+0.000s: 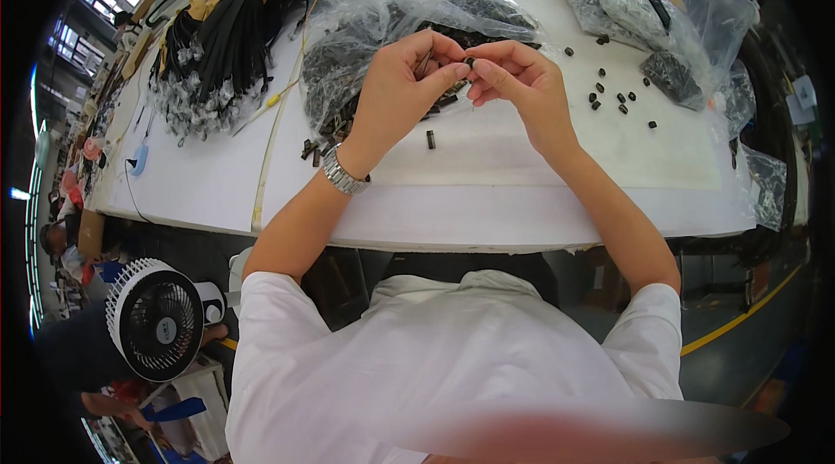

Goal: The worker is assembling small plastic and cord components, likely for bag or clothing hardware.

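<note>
My left hand [398, 92] and my right hand [532, 97] meet above the white table, fingertips close together. Both thumbs and forefingers pinch a small black part [470, 62] between them; its exact shape is mostly hidden. A metal-band watch [343, 172] circles my left wrist. Behind and left of my hands lies a large clear plastic bag [339, 51] of many small dark pieces, some spilling out toward my left wrist. One short dark cylindrical piece [430, 140] rests alone on the table below my hands. Several small black parts [623, 99] lie scattered right of my right hand.
A tied bundle of black straps [228, 38] with clear wrapped ends lies at the far left, near a thin stick with a yellow part [275, 100]. Filled plastic bags [600, 7] sit at the far right. A fan [161, 320] stands lower left, near another person's arm [109, 406].
</note>
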`<state>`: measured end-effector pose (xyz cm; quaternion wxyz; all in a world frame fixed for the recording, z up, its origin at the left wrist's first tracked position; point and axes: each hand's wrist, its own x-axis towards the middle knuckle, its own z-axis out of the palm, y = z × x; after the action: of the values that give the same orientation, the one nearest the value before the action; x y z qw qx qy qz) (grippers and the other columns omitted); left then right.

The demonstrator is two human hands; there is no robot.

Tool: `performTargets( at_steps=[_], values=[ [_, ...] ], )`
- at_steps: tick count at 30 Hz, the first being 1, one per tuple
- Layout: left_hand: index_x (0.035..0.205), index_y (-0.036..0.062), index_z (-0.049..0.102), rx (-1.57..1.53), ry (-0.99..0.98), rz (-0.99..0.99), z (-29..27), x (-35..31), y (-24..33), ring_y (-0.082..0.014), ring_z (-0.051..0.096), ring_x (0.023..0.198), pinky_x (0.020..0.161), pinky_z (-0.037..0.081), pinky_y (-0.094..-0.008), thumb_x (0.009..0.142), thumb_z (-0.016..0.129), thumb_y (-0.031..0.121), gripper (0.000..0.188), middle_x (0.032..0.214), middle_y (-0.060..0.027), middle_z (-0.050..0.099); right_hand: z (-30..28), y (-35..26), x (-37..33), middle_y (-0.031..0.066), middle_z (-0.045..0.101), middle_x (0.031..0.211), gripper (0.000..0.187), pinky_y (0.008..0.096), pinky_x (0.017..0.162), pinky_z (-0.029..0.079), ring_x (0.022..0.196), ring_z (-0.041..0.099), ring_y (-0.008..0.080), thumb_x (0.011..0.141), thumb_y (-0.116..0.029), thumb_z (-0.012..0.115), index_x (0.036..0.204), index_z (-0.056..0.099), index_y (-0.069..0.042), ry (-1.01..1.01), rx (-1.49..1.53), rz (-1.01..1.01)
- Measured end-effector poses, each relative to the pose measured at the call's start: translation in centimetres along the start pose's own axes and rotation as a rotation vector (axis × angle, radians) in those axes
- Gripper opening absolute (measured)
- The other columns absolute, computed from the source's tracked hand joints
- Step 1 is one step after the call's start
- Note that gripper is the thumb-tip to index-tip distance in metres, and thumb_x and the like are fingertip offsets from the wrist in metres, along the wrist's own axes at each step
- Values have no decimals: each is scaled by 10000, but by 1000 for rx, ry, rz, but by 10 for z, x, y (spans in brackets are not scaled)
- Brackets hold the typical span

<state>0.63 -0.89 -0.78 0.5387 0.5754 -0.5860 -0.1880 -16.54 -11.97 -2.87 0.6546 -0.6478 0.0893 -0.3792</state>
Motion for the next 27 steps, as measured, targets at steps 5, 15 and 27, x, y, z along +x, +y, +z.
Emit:
performTargets(
  at_steps=[5,15,27],
  values=[
    [1001,-4,709,98,-4,-24,5,-2,13,-11,547,685,619,423,-192,949,748,103,125,786,24,683,-16,12,3,30,721,907,176,275,771,595,821,699,119,1011,-209,716,1053,690,-41,-117,275,273],
    [971,-14,715,-409,-198,-373,-8,5,-9,-41,608,689,576,428,-184,950,748,113,133,805,-21,711,-32,24,16,16,722,896,175,268,772,589,813,702,120,991,-231,747,1003,686,-68,-347,411,393],
    [951,-8,709,-111,-108,-222,-1,4,-6,-59,661,747,641,474,-203,952,729,104,113,798,-33,725,-17,5,4,105,770,925,158,270,762,602,804,731,138,997,-109,706,1041,716,42,-115,-196,93]
  ],
)
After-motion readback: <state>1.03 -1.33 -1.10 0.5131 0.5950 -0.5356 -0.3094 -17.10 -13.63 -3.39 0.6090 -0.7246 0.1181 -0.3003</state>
